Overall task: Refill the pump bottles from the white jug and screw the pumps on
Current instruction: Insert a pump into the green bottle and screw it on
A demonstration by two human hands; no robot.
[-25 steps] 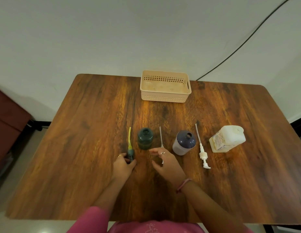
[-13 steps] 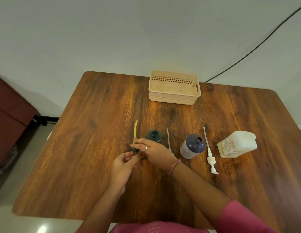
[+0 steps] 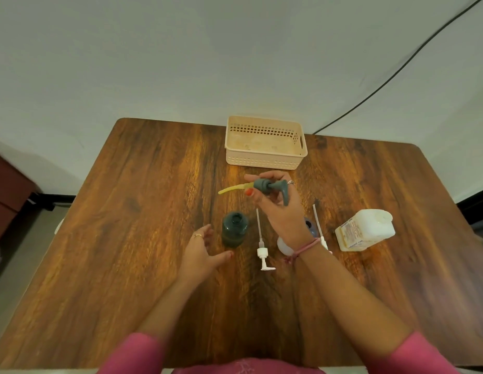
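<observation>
Head view. The right hand is raised above the wooden table and grips the grey pump at its collar, fingers closed around it. The pump lies roughly horizontal, its yellow tube pointing left, its spout hanging down on the right.

The left hand is released, fingers spread, holding nothing, just left of the green bottle. That bottle stands upright with its neck uncapped, below and left of the held pump.

A white pump lies flat just right of the green bottle. The blue bottle is mostly hidden behind the right wrist. A second white pump lies between it and the white jug, which lies on its side. A beige basket sits at the far edge.
</observation>
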